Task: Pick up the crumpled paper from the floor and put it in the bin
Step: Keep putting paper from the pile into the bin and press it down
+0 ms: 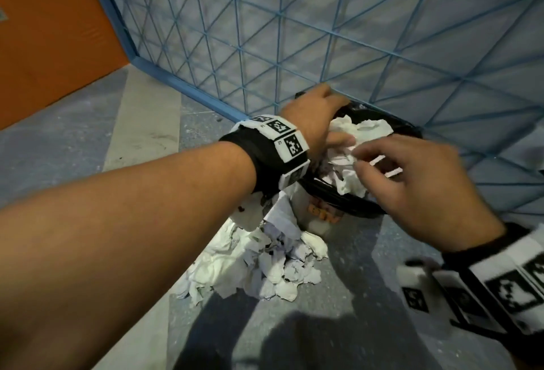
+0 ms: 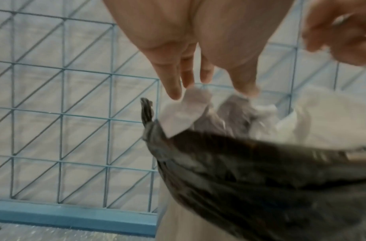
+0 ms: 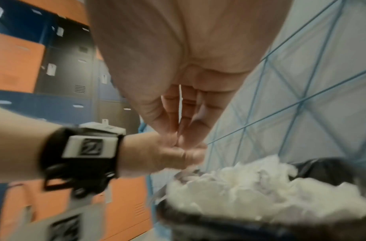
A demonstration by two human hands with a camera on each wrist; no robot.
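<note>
A white bin with a black liner (image 1: pixel 341 197) stands on the floor against a blue wire-mesh panel. It is heaped with crumpled white paper (image 1: pixel 363 131). My left hand (image 1: pixel 332 134) is over the bin's far left side; in the left wrist view its straight fingers (image 2: pixel 173 84) point down and touch the paper (image 2: pixel 184 112) on top. My right hand (image 1: pixel 363 159) hovers above the near right of the bin with loosely extended fingers (image 3: pixel 169 114), holding nothing. A pile of crumpled paper (image 1: pixel 259 263) lies on the floor in front of the bin.
The blue mesh panel (image 1: pixel 294 30) rises directly behind the bin, and its frame runs along the floor. An orange wall (image 1: pixel 53 39) is at the left. Orange, blue and black lockers (image 3: pixel 60 65) show in the right wrist view. Grey floor (image 1: pixel 353 296) spreads near me.
</note>
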